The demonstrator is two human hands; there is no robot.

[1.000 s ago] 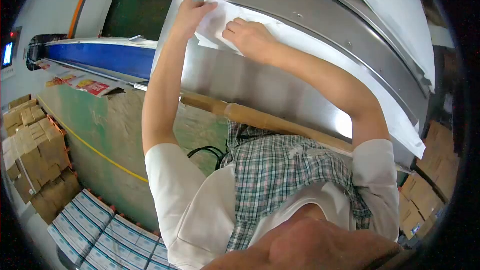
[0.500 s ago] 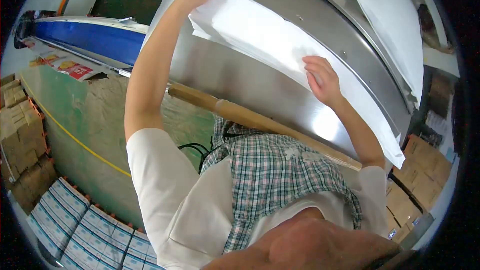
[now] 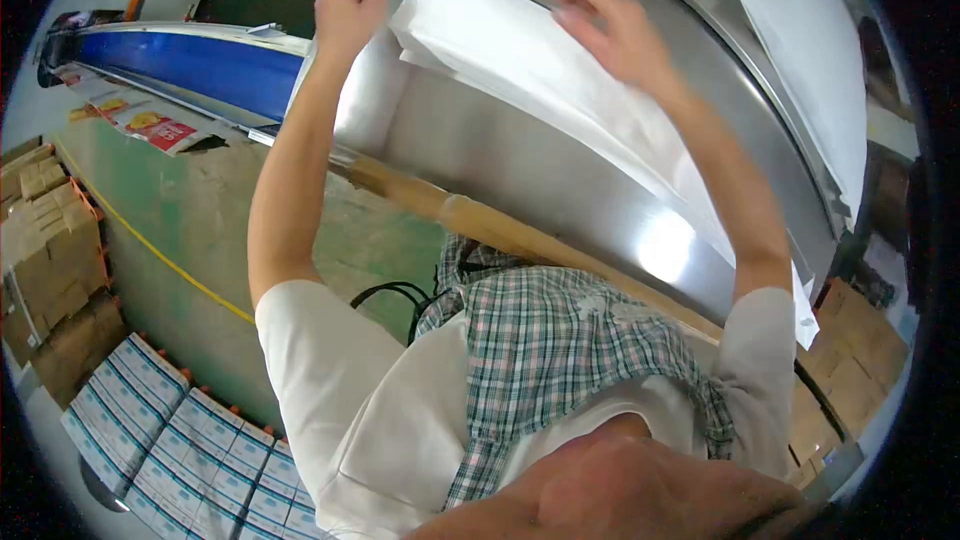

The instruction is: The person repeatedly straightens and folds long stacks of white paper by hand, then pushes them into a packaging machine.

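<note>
Long white sheets (image 3: 500, 50), paper or thin film by their look, lie lengthwise on a shiny steel surface (image 3: 450, 130). Just beyond their left end, my left hand (image 3: 348, 12) is raised with loosely bent fingers and a gap at the thumb. It is apart from the sheets, and I see nothing in it. My right hand (image 3: 610, 35) is over the far edge of the sheets, blurred by motion. Its thumb and fingers look apart, with nothing visible between them. I cannot tell whether it touches the sheets.
A brown bar or tube (image 3: 500, 225) runs along the near steel edge, against my plaid apron (image 3: 560, 340). A blue belt-like surface (image 3: 190, 65) extends leftward. Stacked blue-white boxes (image 3: 190, 460) stand lower left, brown cartons (image 3: 50, 230) left. More white sheeting (image 3: 800, 40) hangs upper right.
My left hand has come off the sheets' left corner and moved slightly left and down. My right hand has swept up and left, across to the far edge.
</note>
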